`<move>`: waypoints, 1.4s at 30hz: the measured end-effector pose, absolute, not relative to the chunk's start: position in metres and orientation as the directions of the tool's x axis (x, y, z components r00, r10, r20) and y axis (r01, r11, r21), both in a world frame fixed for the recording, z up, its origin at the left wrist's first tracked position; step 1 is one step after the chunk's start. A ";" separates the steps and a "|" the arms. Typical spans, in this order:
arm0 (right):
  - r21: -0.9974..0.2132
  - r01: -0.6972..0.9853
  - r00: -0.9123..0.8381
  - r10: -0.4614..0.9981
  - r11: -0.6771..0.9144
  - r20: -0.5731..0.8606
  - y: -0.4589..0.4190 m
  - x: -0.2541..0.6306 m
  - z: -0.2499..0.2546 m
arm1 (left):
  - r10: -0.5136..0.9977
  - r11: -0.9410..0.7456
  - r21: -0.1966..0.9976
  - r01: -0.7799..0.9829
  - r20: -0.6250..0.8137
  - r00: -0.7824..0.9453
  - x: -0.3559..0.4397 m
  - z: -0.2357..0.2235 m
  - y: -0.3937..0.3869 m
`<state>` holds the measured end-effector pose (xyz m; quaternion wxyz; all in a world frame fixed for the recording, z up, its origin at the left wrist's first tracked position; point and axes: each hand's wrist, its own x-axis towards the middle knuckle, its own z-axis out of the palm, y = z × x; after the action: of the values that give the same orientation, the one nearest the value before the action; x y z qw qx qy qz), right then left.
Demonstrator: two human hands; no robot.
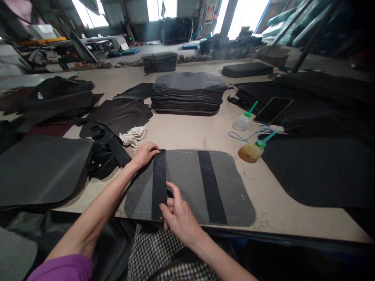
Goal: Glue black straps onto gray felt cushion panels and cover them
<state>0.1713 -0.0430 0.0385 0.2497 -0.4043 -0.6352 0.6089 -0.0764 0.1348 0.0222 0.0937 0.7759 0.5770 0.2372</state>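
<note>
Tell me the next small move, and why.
Perhaps run the right hand down the left black strip to its near end: that hand is at the strip's nearer half, and the left hand is at its far end.

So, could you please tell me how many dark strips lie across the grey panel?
2 on the grey panel: the left strip, with the left hand at its far end, and the right strip, towards the right side. The right hand covers little; none seems hidden.

Purple sleeve (63, 268) — checked garment (152, 249)
</note>
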 end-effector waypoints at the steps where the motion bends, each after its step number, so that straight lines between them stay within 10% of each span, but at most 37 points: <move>1: -0.976 0.207 -0.549 0.817 -0.075 -0.179 -0.044 0.171 0.038 | 0.938 -0.321 0.410 0.854 0.261 0.228 -0.077 0.023 0.136; 29: -0.956 0.258 -0.538 0.801 -0.139 -0.262 -0.046 0.159 0.041 | 0.898 -0.388 0.094 0.917 0.262 0.353 -0.062 0.015 0.114; 42: -0.854 0.489 -0.655 0.721 0.178 -0.225 -0.040 0.154 0.043 | 0.921 -0.344 0.123 0.931 0.238 0.309 -0.062 0.019 0.079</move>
<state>0.1543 -0.0404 0.0434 0.1157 -0.3990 -0.7586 0.5020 -0.0623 0.0793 0.0190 -0.0186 0.8089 0.5722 0.1338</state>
